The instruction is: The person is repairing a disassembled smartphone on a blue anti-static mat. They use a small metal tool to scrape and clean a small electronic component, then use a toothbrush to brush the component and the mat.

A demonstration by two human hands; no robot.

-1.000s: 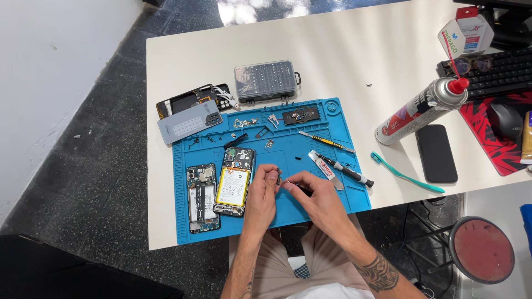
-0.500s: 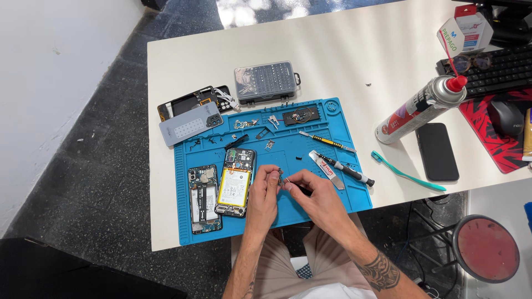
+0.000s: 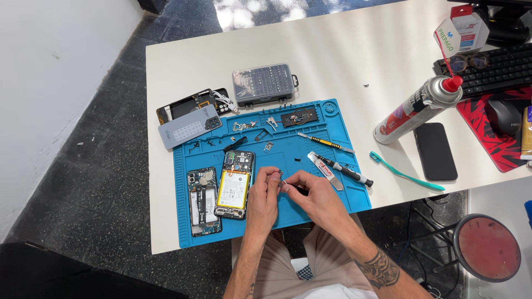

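1. Metal-grey small part, pinched between both hands over the blue mat; it looks light, stiff and fragile, best gripped by its edges.
2. Left hand and right hand grasp it at the fingertips.
3. Opened phone lies just left; pale surface beneath.
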